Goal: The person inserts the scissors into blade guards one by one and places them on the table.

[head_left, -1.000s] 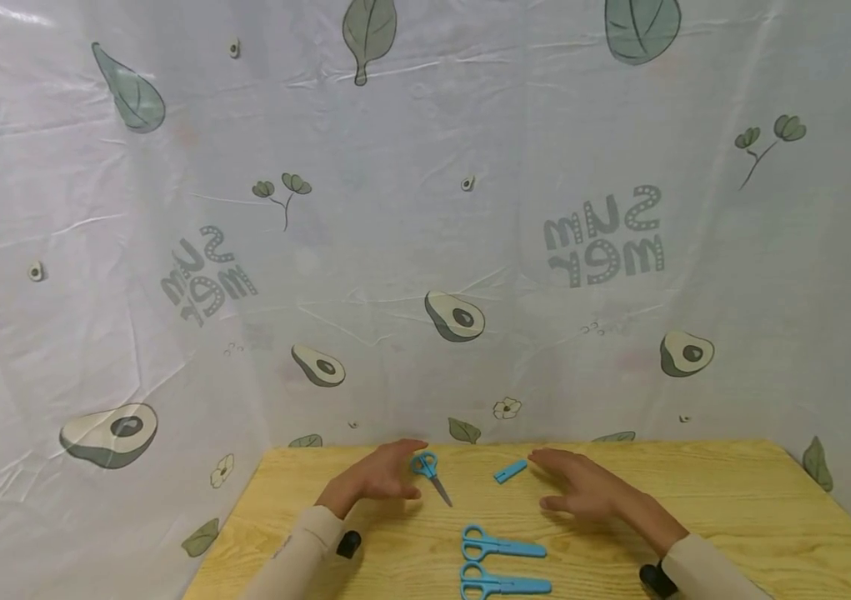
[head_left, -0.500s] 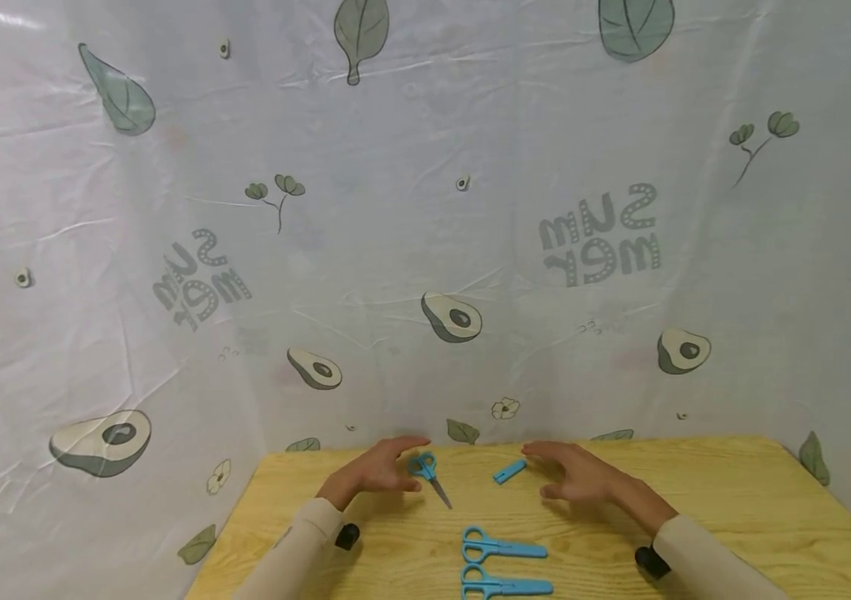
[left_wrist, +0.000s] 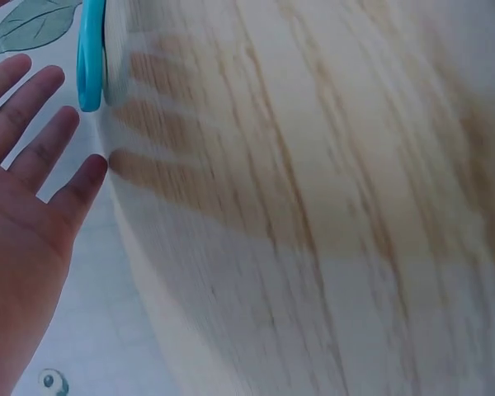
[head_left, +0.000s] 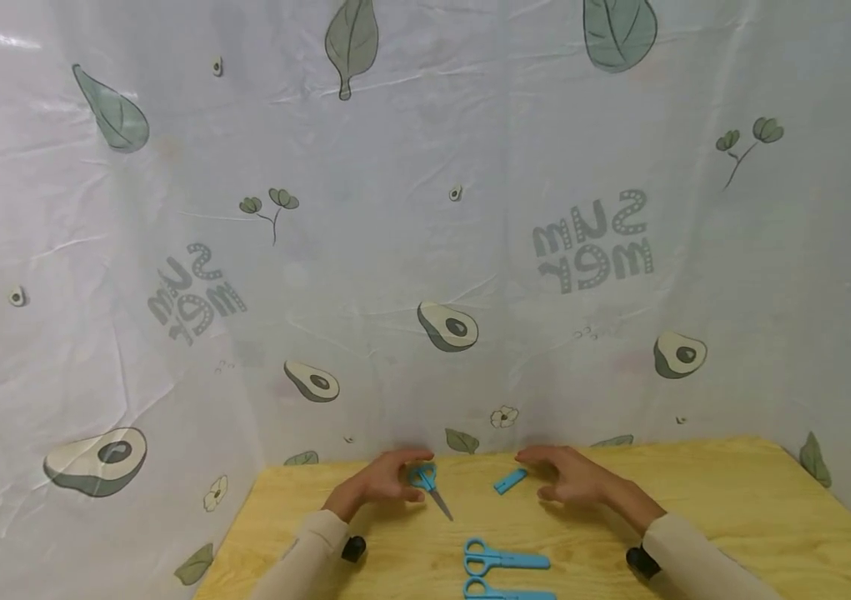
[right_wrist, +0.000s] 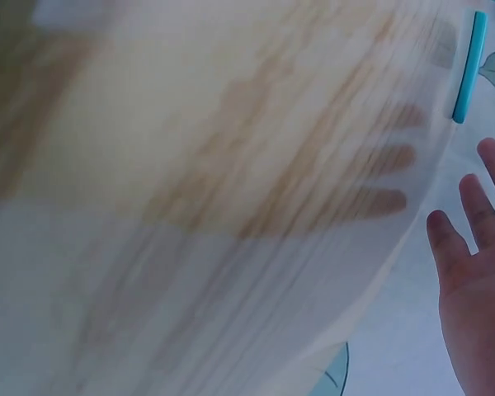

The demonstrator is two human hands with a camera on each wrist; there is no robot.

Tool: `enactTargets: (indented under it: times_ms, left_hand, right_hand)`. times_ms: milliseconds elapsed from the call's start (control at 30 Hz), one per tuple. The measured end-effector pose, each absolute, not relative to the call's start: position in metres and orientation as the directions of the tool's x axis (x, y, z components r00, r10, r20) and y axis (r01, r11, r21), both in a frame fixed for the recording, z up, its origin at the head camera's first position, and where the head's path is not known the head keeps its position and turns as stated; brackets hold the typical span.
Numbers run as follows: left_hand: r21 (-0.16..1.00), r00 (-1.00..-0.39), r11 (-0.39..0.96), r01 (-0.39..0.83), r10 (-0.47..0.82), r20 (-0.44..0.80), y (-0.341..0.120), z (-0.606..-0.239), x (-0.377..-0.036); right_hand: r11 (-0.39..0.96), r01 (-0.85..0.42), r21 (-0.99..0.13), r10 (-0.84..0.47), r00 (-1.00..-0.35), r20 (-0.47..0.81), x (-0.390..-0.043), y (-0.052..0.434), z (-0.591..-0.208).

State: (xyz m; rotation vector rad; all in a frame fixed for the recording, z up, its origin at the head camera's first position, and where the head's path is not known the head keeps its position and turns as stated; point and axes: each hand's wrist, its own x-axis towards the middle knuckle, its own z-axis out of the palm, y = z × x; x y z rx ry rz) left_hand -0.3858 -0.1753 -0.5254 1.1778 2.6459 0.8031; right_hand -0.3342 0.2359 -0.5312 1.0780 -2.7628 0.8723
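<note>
A pair of scissors (head_left: 436, 498) with light-blue handles lies with its metal blades bare, pointing toward the front right. My left hand (head_left: 383, 479) hovers beside its handles, thumb and fingers spread; the left wrist view shows straight fingers near the blue handle (left_wrist: 91, 62). To the right lies a small blue blade cover (head_left: 511, 481). Beside it my right hand (head_left: 578, 479) is held with fingers extended and apart, and the right wrist view shows that blue cover (right_wrist: 470, 70) past the fingertips. Neither hand grips anything.
Nearer the front, two more blue scissors, one pair (head_left: 508, 559) behind the other (head_left: 511, 593), lie side by side with their blades covered. The front pair is cut off by the frame edge. A printed curtain (head_left: 395, 250) stands behind the wooden table (head_left: 695, 492).
My right hand has shifted slightly left, its fingertips now reaching over beside the blade cover. The left hand has edged a little right around the scissors' handles. The head view has tilted slightly.
</note>
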Motion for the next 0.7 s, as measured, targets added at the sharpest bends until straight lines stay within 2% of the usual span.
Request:
enactTargets:
  times_ms: [133,333,533,700]
  left_hand:
    - [0.521,-0.674,0.548,0.655,0.735,0.074,-0.172,-0.529,-0.386]
    - [0.484,-0.653,0.542,0.687,0.752,0.085,-0.169,-0.531,-0.388]
    - [0.498,-0.649,0.529,0.687,0.755,0.093,-0.165,-0.533,-0.392]
    - [0.49,-0.615,0.491,0.72,0.779,0.123,-0.164,-0.534,-0.397]
  right_hand:
    - [0.6,-0.61,-0.517,-0.604,-0.769,0.208,-0.336,0.231,-0.535]
    - [0.592,-0.607,-0.531,-0.618,-0.764,0.185,-0.343,0.223,-0.54]
    - [0.578,-0.612,-0.539,-0.63,-0.755,0.181,-0.347,0.219,-0.537]
    - [0.579,-0.606,-0.546,-0.639,-0.753,0.158,-0.347,0.219,-0.533]
